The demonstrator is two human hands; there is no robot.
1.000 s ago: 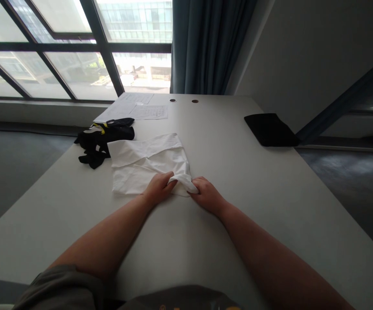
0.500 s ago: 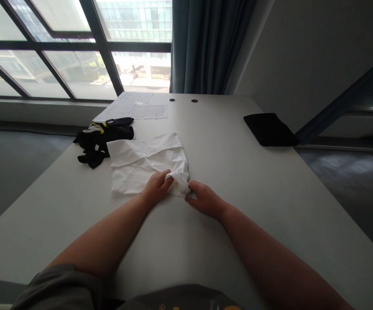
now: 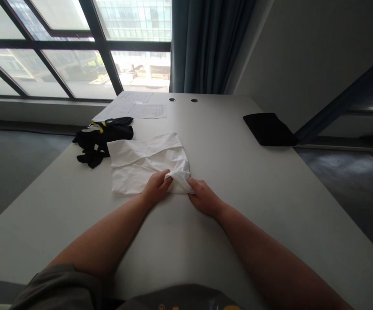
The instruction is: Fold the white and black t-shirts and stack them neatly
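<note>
A folded white cloth garment (image 3: 141, 165) lies on the white table (image 3: 225, 155) in front of me; its exact kind cannot be made out. My left hand (image 3: 156, 186) grips a turned-up fold near the garment's front edge, with the fingertips partly hidden under the fabric. At the garment's front right corner, my right hand (image 3: 204, 196) pinches the cloth between thumb and fingers. Between the two hands the fabric is raised and bunched, showing a slightly yellowish inner side.
Dark crumpled clothing (image 3: 105, 135) with yellow and white parts lies left of the garment. Printed paper sheets (image 3: 149, 111) are at the far left of the table. A flat black item (image 3: 268, 129) rests near the right edge. Two round holes (image 3: 194, 100) pierce the far end.
My right hand has shifted slightly, and the cloth's front right corner is now drawn out a bit more to the right and flatter. My left hand stays in place.
</note>
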